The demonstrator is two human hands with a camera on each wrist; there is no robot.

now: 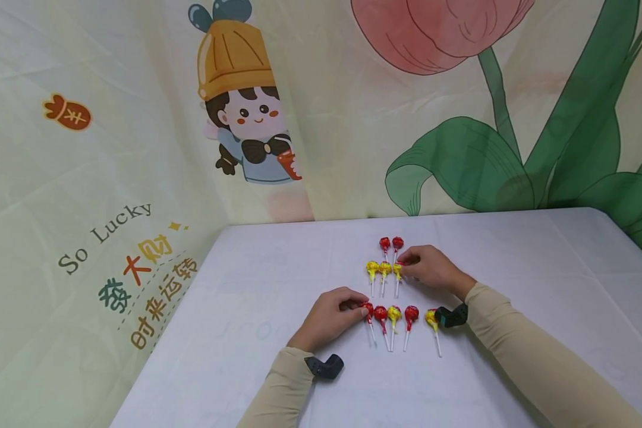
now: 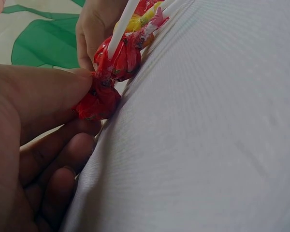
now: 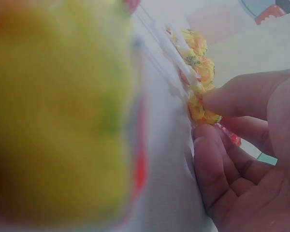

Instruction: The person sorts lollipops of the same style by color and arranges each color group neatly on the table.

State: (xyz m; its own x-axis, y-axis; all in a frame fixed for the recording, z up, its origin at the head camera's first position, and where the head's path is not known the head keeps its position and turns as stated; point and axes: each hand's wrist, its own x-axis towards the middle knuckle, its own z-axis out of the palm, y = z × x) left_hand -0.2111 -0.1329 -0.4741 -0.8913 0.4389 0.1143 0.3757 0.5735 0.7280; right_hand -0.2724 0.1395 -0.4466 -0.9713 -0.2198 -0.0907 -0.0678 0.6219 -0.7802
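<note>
- Red, round, shiny-wrapped lollipop on a white stick (image 2: 99, 105): it lies at the left end of the near row of 5. The left hand (image 1: 329, 318) pinches its head between thumb and forefinger, the grip only as wide as the candy.
- Yellow, round, shiny-wrapped lollipop on a white stick (image 3: 198, 110): it lies at the right end of the middle row of 3. The right hand (image 1: 433, 270) has its head between thumb and forefinger, those 2 nearly together.
- Near row, rightward from the pinched red head: a red lollipop (image 1: 380, 313) just beside it, a yellow lollipop (image 1: 394, 314), another red lollipop (image 1: 411, 314), then, spaced wider, an end yellow lollipop (image 1: 432, 318) by the black wrist camera (image 1: 452, 316) on the right arm.
- Middle row, left of the right hand: 2 more yellow lollipops (image 1: 372, 267), close together.
- Far row: 2 red lollipops (image 1: 397, 242), side by side.
- White cloth-covered table (image 1: 273, 279): it carries all 3 rows, sticks pointing towards the person.
- Cream printed fabric backdrop (image 1: 331, 119): it hangs behind the table.
</note>
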